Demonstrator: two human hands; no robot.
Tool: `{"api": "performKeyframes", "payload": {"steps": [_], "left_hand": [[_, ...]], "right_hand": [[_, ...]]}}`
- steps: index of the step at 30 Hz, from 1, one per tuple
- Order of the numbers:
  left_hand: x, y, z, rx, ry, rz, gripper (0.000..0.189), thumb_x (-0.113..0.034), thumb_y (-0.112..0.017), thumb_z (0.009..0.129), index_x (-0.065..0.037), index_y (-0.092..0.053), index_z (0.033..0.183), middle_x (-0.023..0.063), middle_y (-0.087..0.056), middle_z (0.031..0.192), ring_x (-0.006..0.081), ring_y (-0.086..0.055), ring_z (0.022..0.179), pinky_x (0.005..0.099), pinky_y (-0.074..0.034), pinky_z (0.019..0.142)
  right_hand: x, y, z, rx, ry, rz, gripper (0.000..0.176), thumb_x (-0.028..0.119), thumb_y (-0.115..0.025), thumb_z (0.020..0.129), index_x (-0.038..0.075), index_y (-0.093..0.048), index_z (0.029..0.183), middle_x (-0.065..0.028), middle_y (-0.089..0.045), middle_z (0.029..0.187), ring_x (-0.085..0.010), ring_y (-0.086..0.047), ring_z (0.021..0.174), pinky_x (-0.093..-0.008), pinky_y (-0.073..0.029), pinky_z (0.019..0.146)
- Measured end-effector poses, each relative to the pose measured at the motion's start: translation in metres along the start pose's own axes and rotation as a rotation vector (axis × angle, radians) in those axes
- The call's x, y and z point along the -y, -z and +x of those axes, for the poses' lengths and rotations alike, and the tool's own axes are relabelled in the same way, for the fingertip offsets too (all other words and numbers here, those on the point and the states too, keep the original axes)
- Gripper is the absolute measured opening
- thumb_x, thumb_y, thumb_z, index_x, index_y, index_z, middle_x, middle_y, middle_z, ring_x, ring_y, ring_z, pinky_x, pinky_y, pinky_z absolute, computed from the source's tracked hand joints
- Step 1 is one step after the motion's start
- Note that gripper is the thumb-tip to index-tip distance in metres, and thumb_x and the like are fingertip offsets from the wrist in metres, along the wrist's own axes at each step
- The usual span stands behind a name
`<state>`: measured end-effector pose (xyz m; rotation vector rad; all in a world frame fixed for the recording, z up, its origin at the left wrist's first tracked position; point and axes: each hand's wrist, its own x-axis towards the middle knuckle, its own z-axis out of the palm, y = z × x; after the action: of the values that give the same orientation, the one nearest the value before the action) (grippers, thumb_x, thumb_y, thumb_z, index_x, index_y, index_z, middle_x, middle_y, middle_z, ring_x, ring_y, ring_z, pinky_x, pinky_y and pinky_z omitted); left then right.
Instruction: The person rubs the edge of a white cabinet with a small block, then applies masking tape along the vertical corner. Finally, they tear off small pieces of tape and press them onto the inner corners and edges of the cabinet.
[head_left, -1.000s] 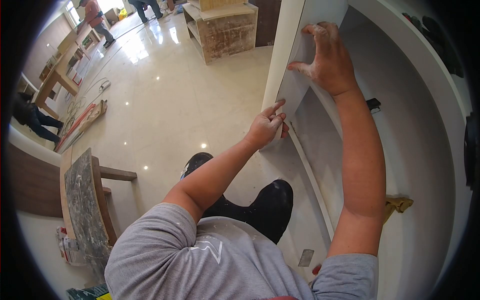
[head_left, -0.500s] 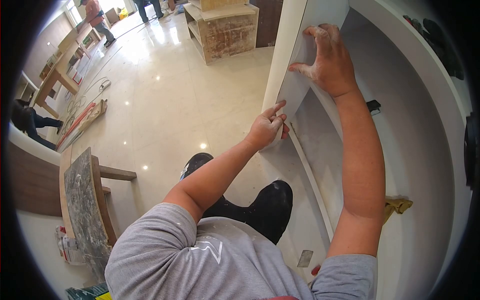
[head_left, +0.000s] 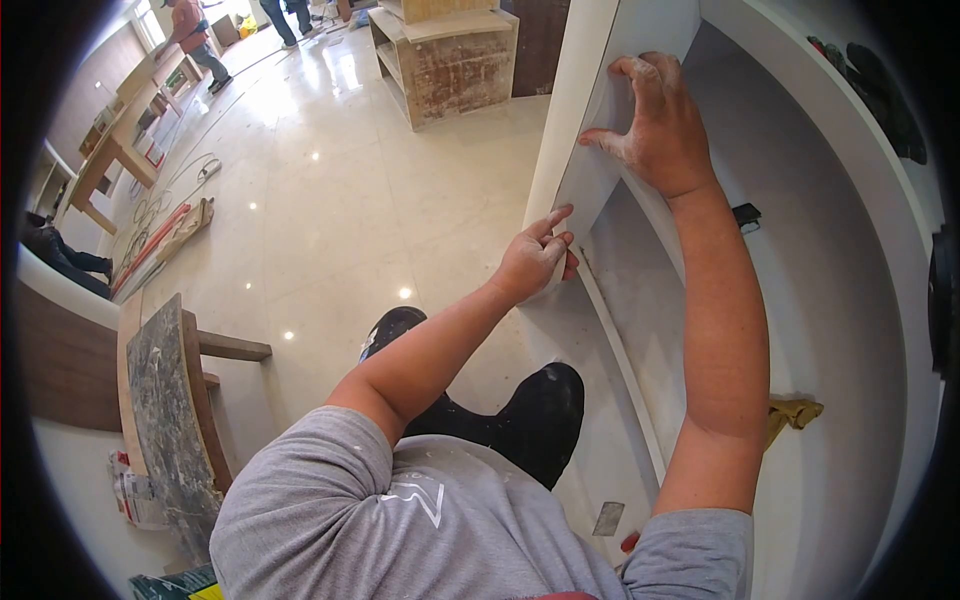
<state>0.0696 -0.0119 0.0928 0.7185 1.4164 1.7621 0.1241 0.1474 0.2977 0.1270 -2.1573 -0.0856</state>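
Observation:
A white upright panel (head_left: 572,110) with a long narrow front edge stands at the upper middle, part of a white cabinet. At its lower end is my left hand (head_left: 535,262), index finger stretched along the edge, thumb and other fingers curled closed against it. Whether a small thing lies under those fingers is hidden. Higher up, my right hand (head_left: 665,130) rests against the panel's side face, thumb and fingers spread in a C shape with nothing visible between them. White dust covers the fingers of both hands.
A curved white cabinet frame (head_left: 850,120) with a thin divider (head_left: 625,365) surrounds my right arm. A yellow-brown cloth (head_left: 793,415) and a small black object (head_left: 746,216) lie inside. A stained bench (head_left: 170,400) stands left; a wooden cabinet (head_left: 450,75) and another person (head_left: 190,40) are farther off.
Both my hands keep nearly the same place on the panel. In the background, the person at the far left has shifted slightly, and the far person's legs have moved a little left.

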Motion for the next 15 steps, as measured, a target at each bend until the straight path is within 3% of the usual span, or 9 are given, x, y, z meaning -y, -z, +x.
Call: {"api": "performKeyframes", "payload": {"steps": [5,10,13,15], "left_hand": [[-0.003,-0.001,-0.001,-0.002,0.006,-0.021,0.050,-0.010,-0.054,0.104,-0.006,-0.043,0.152,0.0076,-0.067,0.088,0.0123,-0.066,0.072,0.0290,-0.058,0.067],[-0.007,-0.001,-0.004,-0.015,-0.005,-0.002,0.051,-0.007,-0.053,0.103,-0.007,-0.043,0.153,0.0084,-0.067,0.094,0.0125,-0.066,0.073,0.0286,-0.057,0.067],[-0.008,-0.003,-0.005,-0.034,-0.031,0.002,0.054,-0.010,-0.055,0.104,-0.001,-0.037,0.154,0.0066,-0.066,0.073,0.0150,-0.065,0.064,0.0295,-0.054,0.066],[-0.001,-0.002,-0.003,-0.026,-0.042,-0.047,0.054,-0.010,-0.055,0.104,-0.001,-0.037,0.154,0.0053,-0.065,0.071,0.0146,-0.065,0.064,0.0297,-0.054,0.066]], "right_hand": [[0.002,0.001,0.002,-0.040,0.025,0.001,0.080,0.029,-0.097,0.053,0.014,-0.054,0.120,-0.0118,-0.056,0.111,-0.0338,-0.059,0.103,-0.0444,-0.053,0.088],[0.009,0.013,0.006,0.179,-0.069,-0.087,0.062,0.031,-0.097,0.052,0.009,-0.061,0.098,-0.0115,-0.054,0.105,-0.0321,-0.058,0.097,-0.0442,-0.052,0.084],[0.013,0.015,0.005,0.204,-0.066,-0.110,0.059,0.032,-0.097,0.050,0.008,-0.062,0.092,-0.0113,-0.054,0.103,-0.0318,-0.057,0.097,-0.0445,-0.050,0.085],[0.012,0.013,0.003,0.178,-0.049,-0.111,0.061,0.033,-0.097,0.049,0.008,-0.062,0.092,-0.0115,-0.054,0.104,-0.0322,-0.056,0.099,-0.0449,-0.050,0.086]]}}
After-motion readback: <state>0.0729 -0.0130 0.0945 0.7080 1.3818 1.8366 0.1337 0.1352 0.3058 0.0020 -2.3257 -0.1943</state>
